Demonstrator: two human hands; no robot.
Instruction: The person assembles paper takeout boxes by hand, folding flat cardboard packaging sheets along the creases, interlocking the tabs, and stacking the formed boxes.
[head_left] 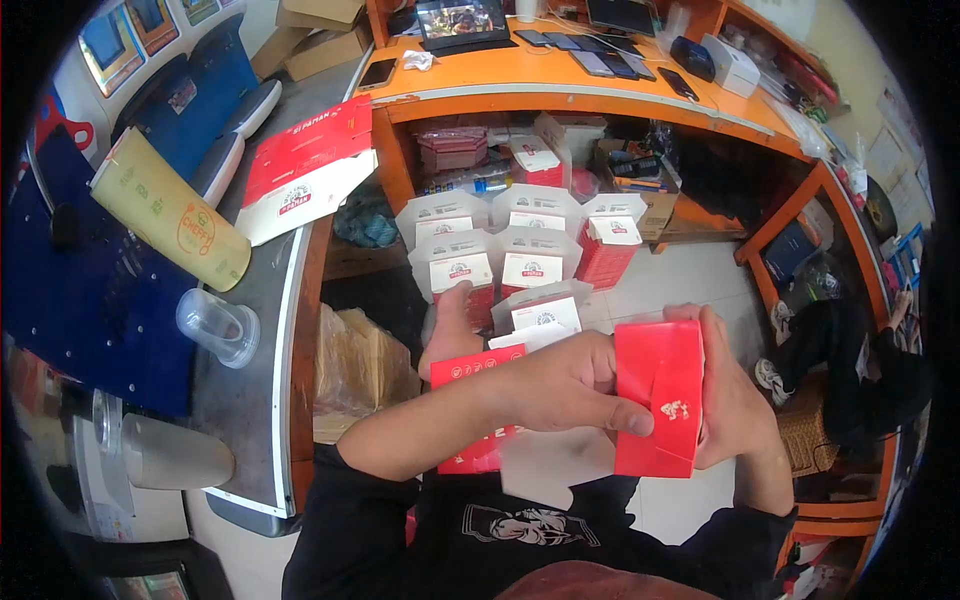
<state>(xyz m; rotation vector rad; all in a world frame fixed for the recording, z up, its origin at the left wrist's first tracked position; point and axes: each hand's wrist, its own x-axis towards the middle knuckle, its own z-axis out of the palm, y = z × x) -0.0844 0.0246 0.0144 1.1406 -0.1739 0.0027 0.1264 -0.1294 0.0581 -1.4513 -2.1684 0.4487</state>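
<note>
A red folded paper box [650, 370] is held up in front of my chest between both hands. My left hand [575, 385] grips its left side, the thumb lying across the red face. Around the right side wraps my right hand [738, 400], its fingers partly hidden behind the box. Below my left forearm, a flat red and white carton sheet [465, 370] rests over my lap. Several made-up red boxes with white open flaps, such as the one at the front [545, 312], stand grouped on the floor beyond my bare foot [450, 335].
On the grey counter [255, 400] at left are flat red carton sheets [310, 150], a tall yellow-green cup stack [170, 210] and clear plastic cups [218, 328]. An orange desk [540, 75] holds phones and a tablet [463, 22]. Another person [850, 370] sits at right.
</note>
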